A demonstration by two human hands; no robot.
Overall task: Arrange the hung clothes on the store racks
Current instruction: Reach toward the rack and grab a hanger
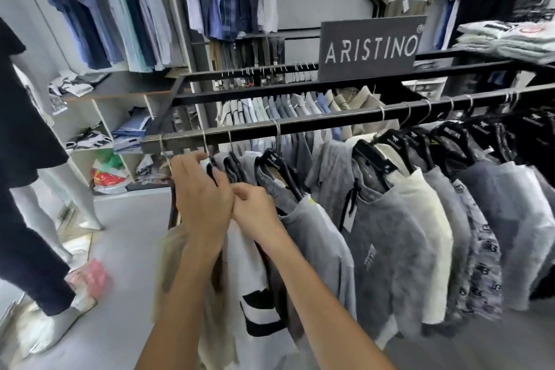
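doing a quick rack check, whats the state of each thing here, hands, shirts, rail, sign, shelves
left hand: raised at the hangers at the rail's left end, fingers curled; grip unclear
right hand: fingers curled at a hanger neck
white shirt with black stripes: hanging below the hands
grey shirts: hung in a row, angled
rail: loaded with hangers
Aristino sign: upright on the rack top
shelves: cluttered with folded clothes
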